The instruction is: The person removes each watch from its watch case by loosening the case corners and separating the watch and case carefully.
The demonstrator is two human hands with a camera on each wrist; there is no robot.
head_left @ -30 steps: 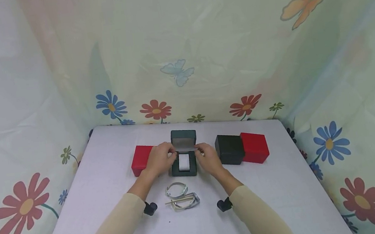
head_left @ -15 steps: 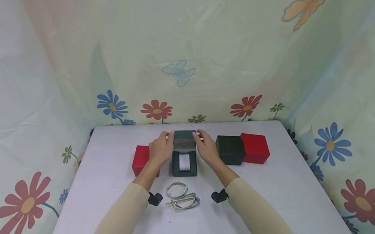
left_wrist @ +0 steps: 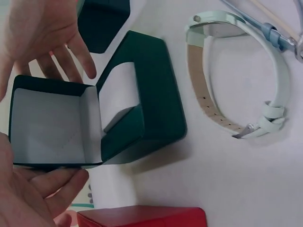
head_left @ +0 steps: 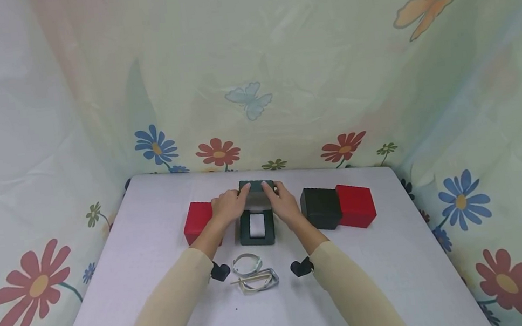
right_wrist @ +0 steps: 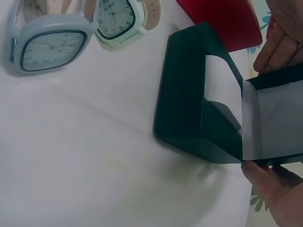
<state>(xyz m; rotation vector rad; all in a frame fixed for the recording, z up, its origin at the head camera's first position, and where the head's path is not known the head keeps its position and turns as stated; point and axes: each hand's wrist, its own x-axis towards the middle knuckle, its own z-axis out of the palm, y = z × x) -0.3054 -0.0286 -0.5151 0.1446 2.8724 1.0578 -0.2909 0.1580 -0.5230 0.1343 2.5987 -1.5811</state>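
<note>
A dark green watch box (head_left: 258, 242) stands with its lid (head_left: 256, 186) raised at the far middle of the table. Inside its base sits a white cushion (head_left: 257, 225). My left hand (head_left: 228, 207) holds the lid by its left side, thumb at the upper edge. On the opposite side, my right hand (head_left: 285, 204) grips the lid likewise. Nearer to me lie a mint watch (left_wrist: 281, 71) with its strap buckled in a loop, a pale blue watch (right_wrist: 54, 47) and a beige strap partly hidden by it.
A red box (head_left: 195, 223) stands left of the green one, partly behind my left forearm. To the right, a black box (head_left: 321, 208) and another red box (head_left: 356, 205) stand side by side. A floral cloth backdrop (head_left: 247, 50) surrounds the white table (head_left: 379, 290).
Both hands have moved from the sides of the green box near its hinge up and away to the raised lid, with the thumbs now at its top edge. Box and watches look unmoved.
</note>
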